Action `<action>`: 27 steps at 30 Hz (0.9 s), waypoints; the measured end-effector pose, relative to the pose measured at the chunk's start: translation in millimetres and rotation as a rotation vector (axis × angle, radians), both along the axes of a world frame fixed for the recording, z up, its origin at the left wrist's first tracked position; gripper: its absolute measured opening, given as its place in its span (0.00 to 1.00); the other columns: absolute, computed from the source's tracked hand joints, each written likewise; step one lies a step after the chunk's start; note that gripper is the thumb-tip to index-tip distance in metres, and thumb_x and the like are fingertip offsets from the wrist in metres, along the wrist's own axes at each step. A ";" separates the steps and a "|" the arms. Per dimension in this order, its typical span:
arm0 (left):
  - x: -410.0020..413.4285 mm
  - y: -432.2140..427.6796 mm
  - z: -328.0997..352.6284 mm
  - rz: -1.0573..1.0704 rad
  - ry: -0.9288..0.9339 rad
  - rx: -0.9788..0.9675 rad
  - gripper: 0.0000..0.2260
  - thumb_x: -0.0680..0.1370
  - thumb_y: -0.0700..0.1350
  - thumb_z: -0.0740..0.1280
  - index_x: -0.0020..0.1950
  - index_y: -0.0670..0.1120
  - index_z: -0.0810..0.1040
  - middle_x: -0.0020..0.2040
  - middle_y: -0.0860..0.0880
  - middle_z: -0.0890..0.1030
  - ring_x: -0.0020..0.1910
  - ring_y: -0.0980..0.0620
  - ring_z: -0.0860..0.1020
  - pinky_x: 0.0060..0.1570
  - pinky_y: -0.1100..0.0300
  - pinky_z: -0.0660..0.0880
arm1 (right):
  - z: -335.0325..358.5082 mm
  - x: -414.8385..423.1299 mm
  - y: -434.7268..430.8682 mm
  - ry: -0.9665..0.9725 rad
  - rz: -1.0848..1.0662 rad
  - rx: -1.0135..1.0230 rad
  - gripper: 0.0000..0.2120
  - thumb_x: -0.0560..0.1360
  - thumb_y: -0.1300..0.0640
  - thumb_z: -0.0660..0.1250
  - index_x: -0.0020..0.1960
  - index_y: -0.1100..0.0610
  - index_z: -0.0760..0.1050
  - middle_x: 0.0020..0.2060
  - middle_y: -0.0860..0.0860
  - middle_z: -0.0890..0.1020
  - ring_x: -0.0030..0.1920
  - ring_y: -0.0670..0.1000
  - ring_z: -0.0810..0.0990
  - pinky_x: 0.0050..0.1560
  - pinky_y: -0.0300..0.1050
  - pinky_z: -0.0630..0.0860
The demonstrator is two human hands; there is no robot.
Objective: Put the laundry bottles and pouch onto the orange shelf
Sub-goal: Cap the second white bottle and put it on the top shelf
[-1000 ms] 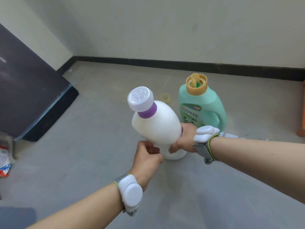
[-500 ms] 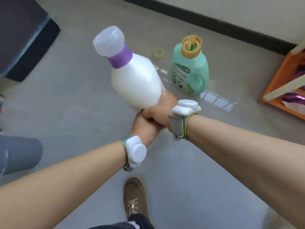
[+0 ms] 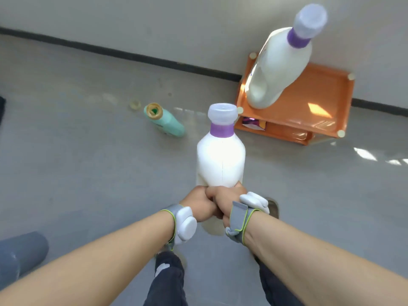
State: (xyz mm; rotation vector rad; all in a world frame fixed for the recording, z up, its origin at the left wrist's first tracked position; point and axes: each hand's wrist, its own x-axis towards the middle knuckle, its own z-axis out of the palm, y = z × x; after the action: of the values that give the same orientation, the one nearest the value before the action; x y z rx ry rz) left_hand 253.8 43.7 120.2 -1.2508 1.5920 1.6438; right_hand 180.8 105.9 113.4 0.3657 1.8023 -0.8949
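Note:
A large white bottle with a purple collar and pale cap is held upright in front of me, off the floor. My left hand and my right hand both grip its lower part, side by side. A second white bottle of the same kind stands on the top tray of the orange shelf at the right, by the wall. A green bottle with a tan spout stands on the floor left of the shelf. A purple pouch shows on the shelf's lower tier.
A small pale cap lies on the grey floor near the green bottle. A black skirting strip runs along the wall. My legs and a shoe are below my arms. A grey cylinder sits at lower left.
The view has swung right, bringing the orange shelf and its bottle into sight. The held bottle has gone from tilted left to upright, with both hands still on it.

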 end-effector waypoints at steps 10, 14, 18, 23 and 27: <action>-252.1 25.2 44.1 -0.284 0.171 -0.112 0.20 0.63 0.37 0.72 0.54 0.45 0.79 0.50 0.47 0.84 0.50 0.48 0.83 0.47 0.56 0.82 | 53.3 -252.7 51.3 -0.015 -0.064 -0.027 0.29 0.53 0.59 0.74 0.55 0.55 0.77 0.49 0.58 0.83 0.46 0.58 0.84 0.42 0.51 0.83; -315.6 20.3 39.5 -0.249 0.303 -0.271 0.27 0.62 0.44 0.72 0.61 0.48 0.76 0.62 0.46 0.77 0.61 0.43 0.78 0.56 0.45 0.79 | 41.3 -309.2 45.2 0.177 -0.142 -0.117 0.22 0.50 0.63 0.74 0.44 0.60 0.82 0.42 0.58 0.87 0.48 0.63 0.86 0.45 0.68 0.83; -367.1 -10.6 4.4 -0.283 0.312 -0.437 0.24 0.68 0.41 0.72 0.64 0.45 0.77 0.66 0.43 0.74 0.63 0.42 0.77 0.59 0.47 0.76 | 9.2 -350.3 14.1 0.220 -0.273 -0.283 0.17 0.60 0.73 0.74 0.46 0.59 0.80 0.40 0.55 0.86 0.47 0.61 0.85 0.49 0.60 0.83; -401.6 -42.7 -45.6 -0.281 0.303 -0.574 0.18 0.72 0.36 0.68 0.62 0.40 0.78 0.65 0.40 0.76 0.64 0.40 0.75 0.62 0.48 0.73 | -31.0 -385.8 -21.2 0.259 -0.217 -0.320 0.17 0.64 0.75 0.75 0.51 0.68 0.80 0.40 0.57 0.84 0.37 0.55 0.81 0.30 0.42 0.77; -405.5 -43.8 -75.4 -0.252 0.270 -0.612 0.15 0.71 0.38 0.68 0.57 0.44 0.81 0.66 0.45 0.74 0.63 0.42 0.74 0.56 0.58 0.71 | -60.2 -394.2 -20.6 0.259 -0.177 -0.286 0.18 0.64 0.73 0.74 0.53 0.69 0.79 0.41 0.59 0.84 0.34 0.55 0.80 0.30 0.41 0.77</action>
State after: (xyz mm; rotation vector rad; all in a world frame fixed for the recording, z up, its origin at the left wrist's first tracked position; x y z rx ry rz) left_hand -151.8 -0.1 44.8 -1.0594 2.4332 1.2430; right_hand -213.4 85.4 53.2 0.2357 1.8603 -1.3582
